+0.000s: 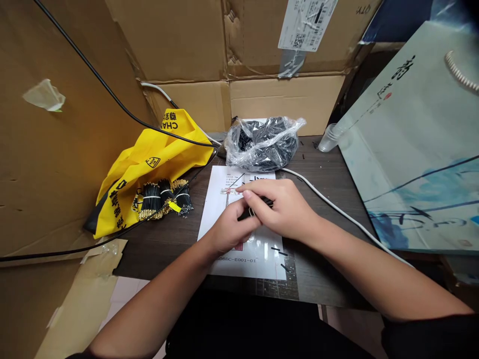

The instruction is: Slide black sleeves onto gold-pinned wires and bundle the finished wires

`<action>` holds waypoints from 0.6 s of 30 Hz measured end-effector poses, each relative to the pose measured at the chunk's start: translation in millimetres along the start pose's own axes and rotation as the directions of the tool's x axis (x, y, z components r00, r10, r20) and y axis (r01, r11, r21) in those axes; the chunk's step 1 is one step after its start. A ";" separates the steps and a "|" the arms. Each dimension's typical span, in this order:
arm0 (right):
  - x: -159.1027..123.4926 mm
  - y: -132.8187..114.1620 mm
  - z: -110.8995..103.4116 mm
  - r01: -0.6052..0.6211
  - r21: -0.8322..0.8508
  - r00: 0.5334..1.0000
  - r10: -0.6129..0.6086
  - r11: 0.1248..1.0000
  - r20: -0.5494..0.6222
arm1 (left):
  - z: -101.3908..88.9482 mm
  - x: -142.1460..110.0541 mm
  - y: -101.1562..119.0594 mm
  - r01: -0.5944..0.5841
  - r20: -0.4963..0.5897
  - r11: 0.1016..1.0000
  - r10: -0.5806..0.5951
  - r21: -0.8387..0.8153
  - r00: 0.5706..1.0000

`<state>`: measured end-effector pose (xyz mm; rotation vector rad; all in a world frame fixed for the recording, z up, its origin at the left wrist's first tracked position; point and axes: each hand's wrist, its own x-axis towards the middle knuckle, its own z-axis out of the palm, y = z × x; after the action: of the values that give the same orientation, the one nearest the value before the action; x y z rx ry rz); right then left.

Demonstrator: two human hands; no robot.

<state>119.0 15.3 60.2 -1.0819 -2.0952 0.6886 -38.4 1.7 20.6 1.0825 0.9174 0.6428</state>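
Over a printed sheet (209,234), my two hands meet. My left hand (234,227) is closed around a bundle of black wires (266,201), mostly hidden by the fingers; a pale band loops at it. My right hand (286,204) lies across the top, thumb and fingers pinched together. What sits in that pinch is hidden, though a thin dark line shows just past the fingertips. Short black tubes (285,268) lie loose by the sheet's right edge. To the left rest several banded bundles of black wires (151,197) with gold-coloured ends.
Behind my hands stands a clear plastic bag (262,144) full of small black pieces. A yellow bag (149,154) lies at left, crossed by a black cable (112,102). A white cable (337,214), plastic cup (328,138) and large paper bag (422,144) are at right. Cardboard (179,40) walls the back.
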 end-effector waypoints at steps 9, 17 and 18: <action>-4.5 13.6 14.6 -0.091 -0.274 0.996 0.083 0.958 -0.040 | 1.4 17.3 -14.4 -0.013 -0.198 0.981 -0.026 -0.194 0.980; 0.7 23.4 16.0 -0.165 -0.046 0.977 0.156 0.985 -0.143 | 0.6 21.1 -6.0 -0.212 -0.302 0.884 0.086 -0.416 0.949; 0.6 22.3 16.2 -0.155 -0.042 0.977 0.147 0.987 -0.155 | 3.3 22.4 -5.7 -0.260 -0.329 0.833 0.100 -0.489 0.939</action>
<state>117.5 25.0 34.4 -1.2930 -1.9263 0.6035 -24.5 16.5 9.0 0.5844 0.8184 1.1641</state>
